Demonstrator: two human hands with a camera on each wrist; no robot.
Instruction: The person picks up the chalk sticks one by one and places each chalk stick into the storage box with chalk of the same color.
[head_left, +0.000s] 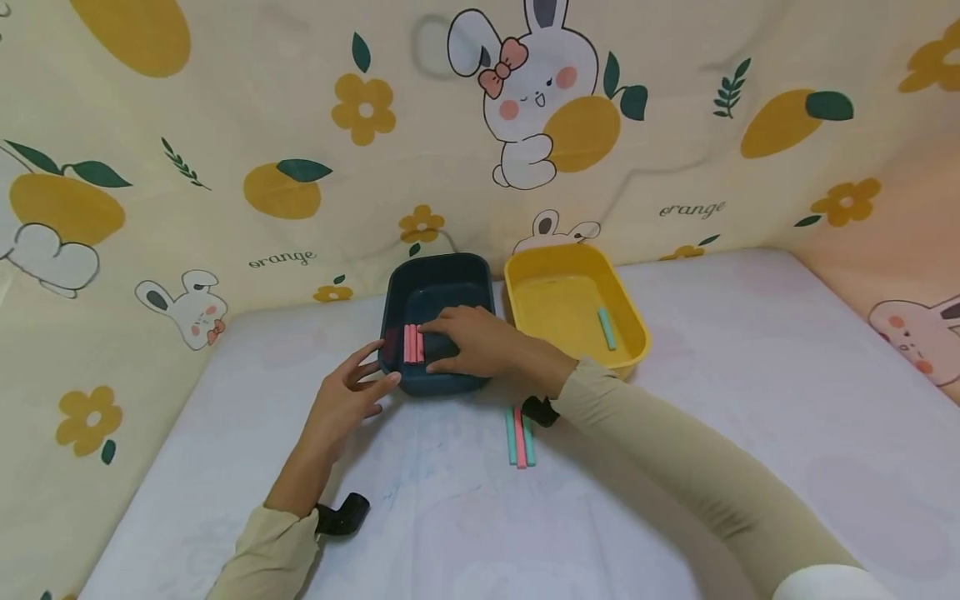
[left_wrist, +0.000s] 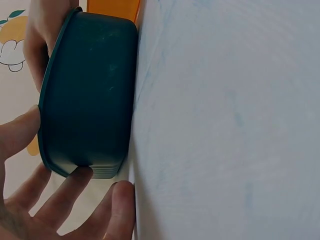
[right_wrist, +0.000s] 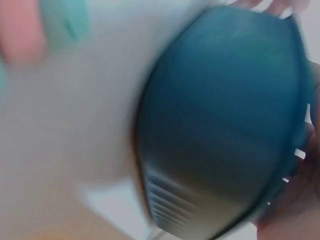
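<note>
Inside the dark blue bin (head_left: 442, 385), several short pink sticks (head_left: 412, 343) lie side by side near the left wall. My right hand (head_left: 480, 340) reaches into this bin from the right. Its index finger and thumb hold the rightmost pink stick by its two ends. At the bin's near left corner is my left hand (head_left: 341, 408), fingers spread. Its thumb (left_wrist: 22, 131) touches the rim and a fingertip rests against the ribbed end wall. The right wrist view is blurred and shows mainly the bin's outer wall (right_wrist: 220, 110).
A yellow bin (head_left: 551, 304) stands just right of the dark blue one, with one teal stick (head_left: 607, 329) in it. Two teal sticks and a pink stick (head_left: 520, 440) lie in a row on the white-covered table. A patterned cloth (head_left: 397, 175) hangs behind the bins.
</note>
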